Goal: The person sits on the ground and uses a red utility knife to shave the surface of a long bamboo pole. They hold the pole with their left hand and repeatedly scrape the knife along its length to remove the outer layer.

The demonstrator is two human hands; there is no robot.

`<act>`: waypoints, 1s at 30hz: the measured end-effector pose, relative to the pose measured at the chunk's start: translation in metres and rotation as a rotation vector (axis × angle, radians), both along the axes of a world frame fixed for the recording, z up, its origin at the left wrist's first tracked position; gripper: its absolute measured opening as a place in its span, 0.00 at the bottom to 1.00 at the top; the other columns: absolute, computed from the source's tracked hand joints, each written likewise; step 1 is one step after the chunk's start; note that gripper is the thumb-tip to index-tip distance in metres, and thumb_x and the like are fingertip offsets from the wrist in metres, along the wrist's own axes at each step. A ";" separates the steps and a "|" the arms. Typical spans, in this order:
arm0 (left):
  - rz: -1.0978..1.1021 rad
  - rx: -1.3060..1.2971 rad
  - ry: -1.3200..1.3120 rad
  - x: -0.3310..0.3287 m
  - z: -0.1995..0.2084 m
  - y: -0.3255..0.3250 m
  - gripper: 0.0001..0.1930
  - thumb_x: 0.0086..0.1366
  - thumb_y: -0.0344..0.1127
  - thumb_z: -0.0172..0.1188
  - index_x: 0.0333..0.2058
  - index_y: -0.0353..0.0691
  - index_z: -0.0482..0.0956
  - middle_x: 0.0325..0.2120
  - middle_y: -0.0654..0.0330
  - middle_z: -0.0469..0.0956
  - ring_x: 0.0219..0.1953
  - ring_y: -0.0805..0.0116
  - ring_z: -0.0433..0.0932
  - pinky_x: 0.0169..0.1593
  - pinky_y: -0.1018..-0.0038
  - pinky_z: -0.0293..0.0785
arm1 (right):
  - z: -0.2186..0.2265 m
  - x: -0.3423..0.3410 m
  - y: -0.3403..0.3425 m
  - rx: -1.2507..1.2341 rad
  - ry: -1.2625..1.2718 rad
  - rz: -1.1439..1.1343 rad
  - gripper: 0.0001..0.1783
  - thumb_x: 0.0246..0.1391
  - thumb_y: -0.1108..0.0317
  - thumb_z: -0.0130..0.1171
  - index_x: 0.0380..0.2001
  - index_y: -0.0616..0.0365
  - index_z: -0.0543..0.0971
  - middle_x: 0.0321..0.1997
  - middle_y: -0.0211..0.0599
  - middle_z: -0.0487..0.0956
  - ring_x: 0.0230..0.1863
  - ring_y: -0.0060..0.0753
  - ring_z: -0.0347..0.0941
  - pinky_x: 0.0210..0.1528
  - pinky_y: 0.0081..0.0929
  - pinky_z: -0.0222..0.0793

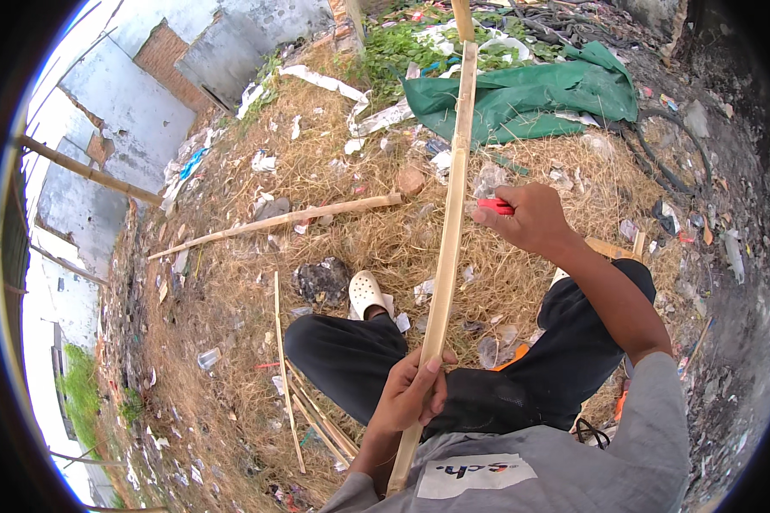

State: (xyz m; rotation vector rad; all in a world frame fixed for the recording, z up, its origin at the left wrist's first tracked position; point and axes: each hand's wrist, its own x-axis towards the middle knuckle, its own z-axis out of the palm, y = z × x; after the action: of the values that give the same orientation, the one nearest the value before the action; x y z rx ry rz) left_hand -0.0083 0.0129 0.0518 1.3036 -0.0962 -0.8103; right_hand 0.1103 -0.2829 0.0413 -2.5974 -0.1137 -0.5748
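Bamboo strip (455,214), one, long and pale: runs from the person's lap, near, to the green sheet (530,103), far; its far tip meets or continues into another pale length, cannot tell which.

Left hand (412,392): fingers curled round the strip's near part, over the lap.

Right hand (530,218): fist closed on a red tool (494,206), right of the strip and just beside it; blade not visible, contact uncertain.

Step, as judged: shaving or trimming the strip's edge.

Next move, as judged: calls for a firm left grip, the tool set against the right edge, and a stroke stopping well short of the left fingers.

Edges and room: right knee (635,278) limits the right arm on the near side; left knee (308,342) stands left of the strip. Swinging room lies over dry grass (368,235), left, as far as a second strip (274,222) on the ground.
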 end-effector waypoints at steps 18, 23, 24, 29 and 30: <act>-0.174 -0.052 -0.225 0.013 -0.051 -0.010 0.21 0.75 0.43 0.41 0.55 0.32 0.63 0.31 0.57 0.77 0.31 0.71 0.80 0.34 0.76 0.76 | -0.014 0.011 -0.002 1.238 0.281 0.215 0.16 0.61 0.57 0.60 0.25 0.53 0.70 0.15 0.15 0.59 0.14 0.11 0.51 0.17 0.17 0.47; -0.104 -0.104 -0.225 0.060 -0.040 -0.057 0.20 0.75 0.43 0.41 0.57 0.36 0.63 0.24 0.61 0.74 0.19 0.76 0.73 0.24 0.80 0.70 | -0.012 0.007 0.009 1.178 0.278 0.200 0.15 0.61 0.57 0.59 0.29 0.59 0.80 0.14 0.17 0.63 0.15 0.11 0.55 0.17 0.19 0.49; -0.097 -0.110 -0.198 0.065 -0.042 -0.062 0.20 0.75 0.43 0.41 0.57 0.36 0.63 0.22 0.63 0.73 0.17 0.77 0.72 0.21 0.82 0.68 | -0.010 0.008 0.005 1.038 0.254 0.186 0.18 0.60 0.54 0.59 0.27 0.59 0.78 0.14 0.18 0.62 0.15 0.13 0.55 0.17 0.20 0.50; 0.016 -0.014 -0.221 0.068 -0.042 -0.075 0.20 0.75 0.43 0.43 0.58 0.38 0.65 0.17 0.67 0.69 0.11 0.83 0.63 0.15 0.86 0.59 | 0.010 -0.004 -0.012 0.275 0.133 0.018 0.37 0.50 0.31 0.56 0.16 0.59 0.73 0.12 0.32 0.64 0.14 0.35 0.64 0.19 0.35 0.59; 0.030 0.000 -0.238 0.069 -0.041 -0.075 0.20 0.75 0.43 0.44 0.59 0.38 0.65 0.16 0.67 0.68 0.11 0.83 0.63 0.15 0.85 0.59 | 0.012 -0.009 -0.014 0.155 0.136 -0.002 0.38 0.49 0.29 0.55 0.15 0.58 0.73 0.11 0.35 0.66 0.14 0.39 0.66 0.20 0.37 0.60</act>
State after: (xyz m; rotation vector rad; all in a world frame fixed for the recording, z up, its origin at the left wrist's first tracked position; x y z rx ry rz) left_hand 0.0608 -0.0619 0.0103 1.3948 -0.2646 -0.6273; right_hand 0.1014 -0.2970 0.0535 -2.4773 -0.0210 -0.3901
